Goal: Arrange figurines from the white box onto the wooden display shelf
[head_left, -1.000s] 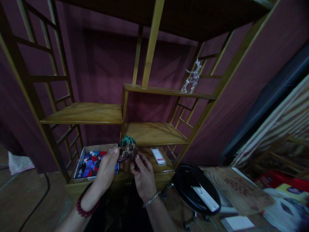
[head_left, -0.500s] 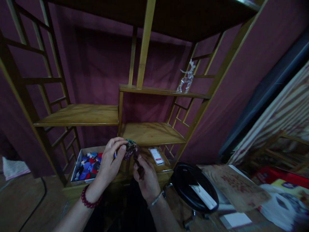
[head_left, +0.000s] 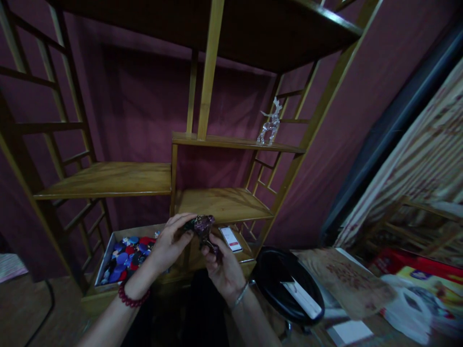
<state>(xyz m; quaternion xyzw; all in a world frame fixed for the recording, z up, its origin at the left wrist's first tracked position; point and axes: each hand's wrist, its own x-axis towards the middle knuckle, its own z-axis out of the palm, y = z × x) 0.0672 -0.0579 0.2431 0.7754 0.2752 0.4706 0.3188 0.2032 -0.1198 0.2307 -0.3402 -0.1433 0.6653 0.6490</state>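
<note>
Between my hands is a dark, shiny purple-brown ornament [head_left: 203, 228] with a greenish part at its left end; its exact kind I cannot make out. My left hand [head_left: 169, 245], with a red bead bracelet at the wrist, grips the greenish end between thumb and fingers. The lower, narrower end is wrapped by my right hand [head_left: 224, 271], which has a silver bracelet. Both hands hover over the low front shelf. To the left stands an open cardboard box [head_left: 99, 274] of blue, red and black round pieces. A lit phone [head_left: 230, 239] lies just beyond my right hand.
A wooden display shelf [head_left: 104, 179] with stepped boards fills the front. On its upper right board stands a clear deer figurine [head_left: 269, 123]. At right are a black round stool [head_left: 289, 289] with a white strip on it, a brown patterned sheet [head_left: 343, 279] and a white plastic bag [head_left: 408, 301].
The ornament has turned in my hands, showing more of its purple-brown body. Both hands still hold it. The view has shifted slightly, so the shelf appears further left and lower.
</note>
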